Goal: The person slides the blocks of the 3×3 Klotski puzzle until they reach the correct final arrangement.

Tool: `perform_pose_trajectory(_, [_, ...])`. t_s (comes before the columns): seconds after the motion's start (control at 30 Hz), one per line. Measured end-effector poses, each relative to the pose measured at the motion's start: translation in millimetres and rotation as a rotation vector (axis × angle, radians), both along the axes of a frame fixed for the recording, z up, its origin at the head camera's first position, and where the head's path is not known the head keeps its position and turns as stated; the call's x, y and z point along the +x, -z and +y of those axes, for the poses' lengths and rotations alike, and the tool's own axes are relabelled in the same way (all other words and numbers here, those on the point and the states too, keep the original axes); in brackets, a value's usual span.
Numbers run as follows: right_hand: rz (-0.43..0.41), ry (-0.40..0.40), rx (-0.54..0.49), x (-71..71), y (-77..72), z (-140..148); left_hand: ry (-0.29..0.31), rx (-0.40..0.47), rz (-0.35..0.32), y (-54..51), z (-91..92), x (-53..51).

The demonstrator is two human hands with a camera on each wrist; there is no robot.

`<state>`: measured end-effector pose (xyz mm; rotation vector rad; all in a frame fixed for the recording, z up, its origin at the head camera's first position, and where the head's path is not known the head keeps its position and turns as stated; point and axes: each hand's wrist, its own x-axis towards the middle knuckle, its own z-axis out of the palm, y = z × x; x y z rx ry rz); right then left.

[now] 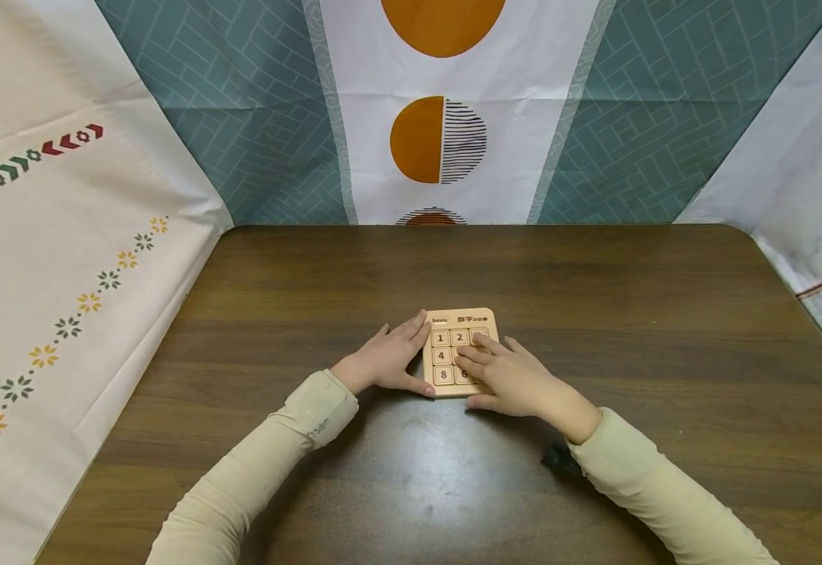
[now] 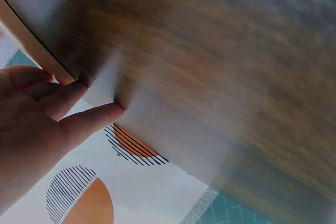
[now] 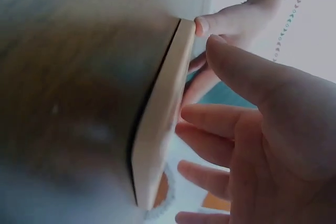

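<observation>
A square wooden number board (image 1: 443, 391) lies flat on the table, with tiles 1, 2, 4, 8 and 6 readable. The left hand (image 1: 391, 359) rests along its left edge, thumb at the lower left corner and fingers at the upper left. Over the board's right part lies the right hand (image 1: 517, 380), fingertips on the tiles, hiding several of them. In the left wrist view the left hand (image 2: 42, 114) touches the board's edge (image 2: 37, 45). The right wrist view shows the board's side (image 3: 157, 129) and the right hand (image 3: 262, 135) with its fingers extended.
The brown wooden table (image 1: 594, 298) surrounds the board. A small black object (image 1: 561, 460) lies by the right sleeve. Behind the table hangs a patterned cloth (image 1: 524, 157) with orange circles; a white embroidered cloth (image 1: 100, 353) is at the left.
</observation>
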<state>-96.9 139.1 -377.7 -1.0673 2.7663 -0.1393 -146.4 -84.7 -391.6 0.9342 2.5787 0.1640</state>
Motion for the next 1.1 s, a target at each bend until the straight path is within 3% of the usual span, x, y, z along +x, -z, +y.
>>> perform_pose_trajectory(0.3, [0.007,0.072,0.052,20.0,-9.1,18,-0.013,-0.051,0.012,2.9,1.5,-1.2])
perform_pose_trajectory(0.93, [-0.013,0.117,0.045,2.4,-4.0,18,-0.006,-0.044,0.023,2.4,1.2,-1.5])
perform_pose_trajectory(1.1, [-0.006,0.085,0.028,4.8,-3.2,14,-0.003,-0.035,0.023,2.7,0.9,-1.2])
